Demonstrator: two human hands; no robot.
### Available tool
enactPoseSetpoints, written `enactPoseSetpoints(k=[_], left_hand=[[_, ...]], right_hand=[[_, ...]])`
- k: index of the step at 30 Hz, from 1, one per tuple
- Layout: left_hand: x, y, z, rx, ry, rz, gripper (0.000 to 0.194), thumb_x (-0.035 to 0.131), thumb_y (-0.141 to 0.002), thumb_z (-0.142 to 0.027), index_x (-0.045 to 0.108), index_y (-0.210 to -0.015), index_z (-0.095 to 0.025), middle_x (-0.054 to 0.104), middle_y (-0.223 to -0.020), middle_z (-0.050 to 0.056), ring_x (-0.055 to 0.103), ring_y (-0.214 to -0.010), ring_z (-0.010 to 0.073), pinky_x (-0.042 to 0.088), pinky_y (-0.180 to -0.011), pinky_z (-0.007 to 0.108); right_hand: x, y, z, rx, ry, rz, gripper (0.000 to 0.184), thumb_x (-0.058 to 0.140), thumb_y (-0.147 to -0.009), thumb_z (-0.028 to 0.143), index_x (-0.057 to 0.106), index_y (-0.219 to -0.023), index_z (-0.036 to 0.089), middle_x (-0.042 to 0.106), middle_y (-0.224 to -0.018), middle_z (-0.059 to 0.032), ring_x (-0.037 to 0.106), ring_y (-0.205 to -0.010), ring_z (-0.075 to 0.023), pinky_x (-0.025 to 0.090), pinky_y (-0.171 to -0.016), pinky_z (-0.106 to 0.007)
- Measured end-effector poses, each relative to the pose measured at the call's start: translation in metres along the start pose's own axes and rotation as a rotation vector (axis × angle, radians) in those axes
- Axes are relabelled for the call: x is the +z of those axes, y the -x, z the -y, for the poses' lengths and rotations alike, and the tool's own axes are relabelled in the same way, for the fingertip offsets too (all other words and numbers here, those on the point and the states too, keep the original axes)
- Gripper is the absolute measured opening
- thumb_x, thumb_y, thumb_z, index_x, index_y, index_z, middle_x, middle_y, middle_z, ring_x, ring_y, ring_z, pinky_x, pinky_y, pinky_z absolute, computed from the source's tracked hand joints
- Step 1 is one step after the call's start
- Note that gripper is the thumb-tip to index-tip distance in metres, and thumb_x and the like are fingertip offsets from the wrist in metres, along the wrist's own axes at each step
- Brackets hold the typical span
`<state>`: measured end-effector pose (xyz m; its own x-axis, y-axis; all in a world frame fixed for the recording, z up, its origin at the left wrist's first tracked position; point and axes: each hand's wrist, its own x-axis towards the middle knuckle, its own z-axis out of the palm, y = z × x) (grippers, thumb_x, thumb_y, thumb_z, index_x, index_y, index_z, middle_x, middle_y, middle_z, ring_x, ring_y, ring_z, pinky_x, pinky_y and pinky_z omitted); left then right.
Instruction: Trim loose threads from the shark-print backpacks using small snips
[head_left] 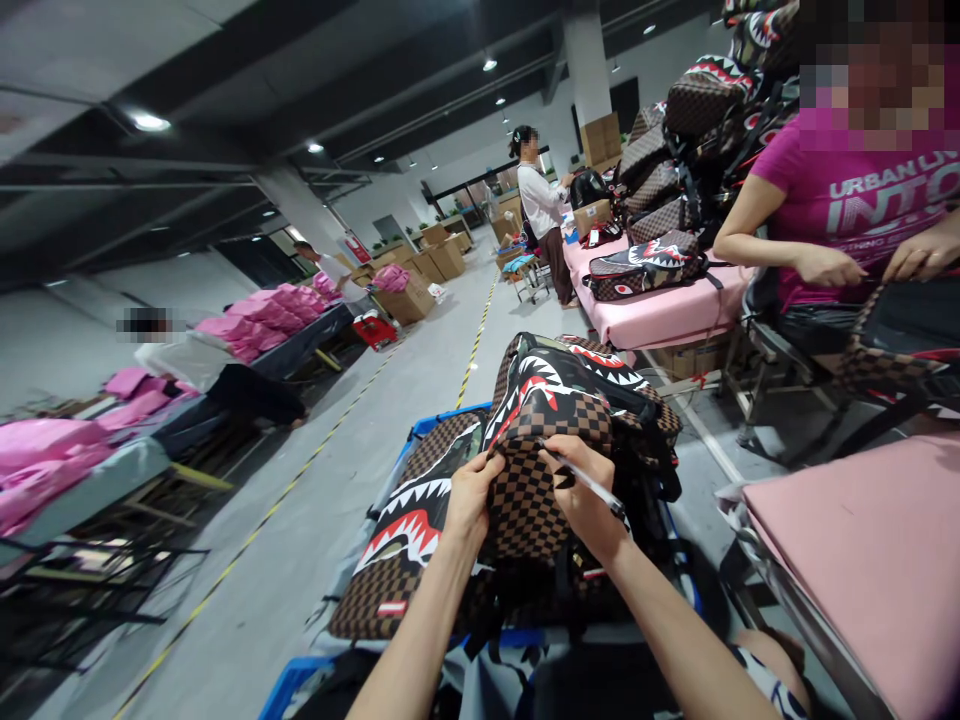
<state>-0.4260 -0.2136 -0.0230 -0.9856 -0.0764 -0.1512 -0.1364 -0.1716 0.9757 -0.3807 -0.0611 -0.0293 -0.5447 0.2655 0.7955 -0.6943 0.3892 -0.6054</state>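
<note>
In front of me a brown-and-black checkered backpack [529,500] with a shark-mouth print stands tilted on a pile. My left hand [472,500] pinches its edge at the left, thumb and fingers closed on the fabric. My right hand [581,490] is closed around a slim, pale pen [592,482], its dark tip at the bag's checkered surface. Another checkered backpack [405,545] with red and white teeth lies to the left, under my left forearm. More printed bags [637,400] sit behind on the right. The pile rests in a blue-rimmed crate [427,425].
At right is a pink-covered table [862,560]; beyond it a seated person [862,220] handles a bag. Piled backpacks [652,190] fill another pink table [675,310]. Pink bundles [262,315] line tables at left, with people nearby. Cardboard boxes [442,258] stand along the aisle.
</note>
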Motion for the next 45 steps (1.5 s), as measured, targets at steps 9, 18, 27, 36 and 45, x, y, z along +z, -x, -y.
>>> enactPoseSetpoints(k=[9, 18, 27, 36, 45], left_hand=[[-0.001, 0.0, 0.001, -0.006, -0.008, -0.021, 0.036, 0.081, -0.046, -0.03, 0.069, -0.075, -0.012, 0.067, -0.062, 0.003, 0.062, -0.059, 0.0166, 0.047, -0.06, 0.026], [0.0, 0.0, 0.002, -0.008, -0.011, -0.024, 0.036, 0.08, -0.046, -0.028, 0.069, -0.076, -0.012, 0.068, -0.063, 0.003, 0.062, -0.061, 0.0173, 0.047, -0.06, 0.027], [0.003, 0.004, 0.001, -0.013, -0.01, -0.038, 0.033, 0.08, -0.045, -0.028, 0.068, -0.071, -0.013, 0.066, -0.06, 0.001, 0.06, -0.054, 0.0147, 0.046, -0.058, 0.026], [-0.003, -0.004, -0.005, -0.03, -0.023, -0.058, 0.038, 0.08, -0.044, -0.028, 0.069, -0.077, -0.013, 0.067, -0.062, 0.003, 0.063, -0.061, 0.0178, 0.049, -0.063, 0.029], [-0.006, -0.042, -0.06, -0.079, -0.006, -0.114, 0.029, 0.081, -0.051, -0.034, 0.067, -0.068, -0.014, 0.067, -0.06, 0.006, 0.062, -0.056, 0.0199, 0.051, -0.054, 0.03]], right_hand=[[-0.014, 0.012, -0.008, 0.051, 0.072, -0.062, 0.011, 0.051, -0.085, 0.013, 0.056, -0.091, 0.02, 0.064, -0.083, -0.0038, 0.062, -0.075, -0.0142, 0.05, -0.067, -0.026], [-0.011, 0.016, -0.017, -0.084, 0.1, -0.009, 0.018, 0.049, -0.085, 0.017, 0.057, -0.1, 0.021, 0.066, -0.092, -0.0049, 0.064, -0.084, -0.017, 0.05, -0.073, -0.029], [-0.013, 0.008, -0.003, -0.252, 0.314, 0.068, 0.022, 0.04, -0.089, 0.013, 0.058, -0.099, 0.019, 0.067, -0.094, -0.0073, 0.063, -0.077, -0.015, 0.045, -0.065, -0.026], [-0.038, 0.026, -0.03, -0.093, 0.265, 0.013, 0.019, 0.044, -0.087, 0.016, 0.06, -0.096, 0.02, 0.067, -0.093, -0.0062, 0.063, -0.081, -0.0162, 0.049, -0.069, -0.028], [-0.063, 0.03, -0.048, 0.334, 0.141, -0.469, 0.015, 0.062, -0.08, 0.033, 0.062, -0.085, 0.019, 0.062, -0.079, -0.0029, 0.058, -0.071, -0.0163, 0.047, -0.067, -0.029]])
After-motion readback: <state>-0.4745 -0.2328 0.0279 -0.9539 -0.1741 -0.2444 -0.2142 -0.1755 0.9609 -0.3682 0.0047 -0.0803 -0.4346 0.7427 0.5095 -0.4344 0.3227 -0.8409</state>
